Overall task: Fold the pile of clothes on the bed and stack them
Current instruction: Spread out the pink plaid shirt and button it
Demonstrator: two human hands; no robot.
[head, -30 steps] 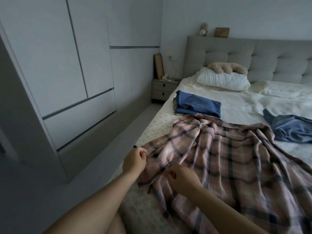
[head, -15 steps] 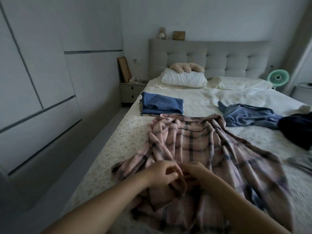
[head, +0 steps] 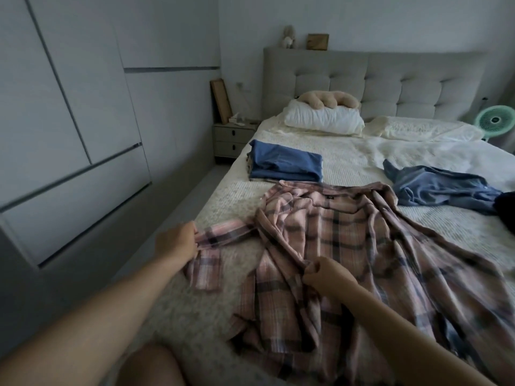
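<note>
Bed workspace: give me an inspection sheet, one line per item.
Surface: bed with a cream textured cover, rumpled near the pillows.
Job's things: pink plaid shirt spread out unfolded; folded blue garment beyond it; crumpled blue garment to the right.
Clutter: white pillow with a beige plush on it.
Grips: left hand holds the shirt's sleeve; right hand pinches the shirt's front.
Cables: nothing seen.
Surroundings: wardrobe, nightstand, green fan.
</note>
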